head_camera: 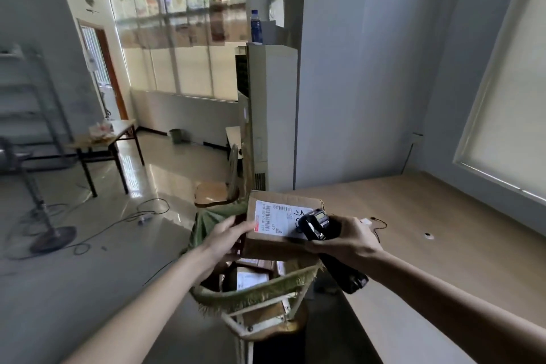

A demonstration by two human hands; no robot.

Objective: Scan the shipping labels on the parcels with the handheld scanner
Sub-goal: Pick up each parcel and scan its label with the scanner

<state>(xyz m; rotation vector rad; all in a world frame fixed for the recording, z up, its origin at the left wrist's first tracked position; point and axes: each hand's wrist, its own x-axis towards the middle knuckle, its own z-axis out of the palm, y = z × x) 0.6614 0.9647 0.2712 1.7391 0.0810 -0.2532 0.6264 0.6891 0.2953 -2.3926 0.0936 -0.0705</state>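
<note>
Head view looks down on two bare forearms meeting just below the middle of the frame. At centre, the left hand holds the left edge of a cardboard parcel, thumb on top and fingers curled under it. A white shipping label lies face up on the parcel's top, with barcodes and a handwritten mark near its right end. Right of centre, the right hand grips a black handheld scanner — its head sits over the right end of the label, its handle runs down toward the lower right of the frame, past the wrist. The parcel is held above a chair draped in green fringed cloth, where more parcels with white labels are piled just below it. A wooden table fills the right side of the frame; a small white item with a thin black cable lies on it just beyond the right hand. A fan stand and loose cables sit on the floor at the left.
</note>
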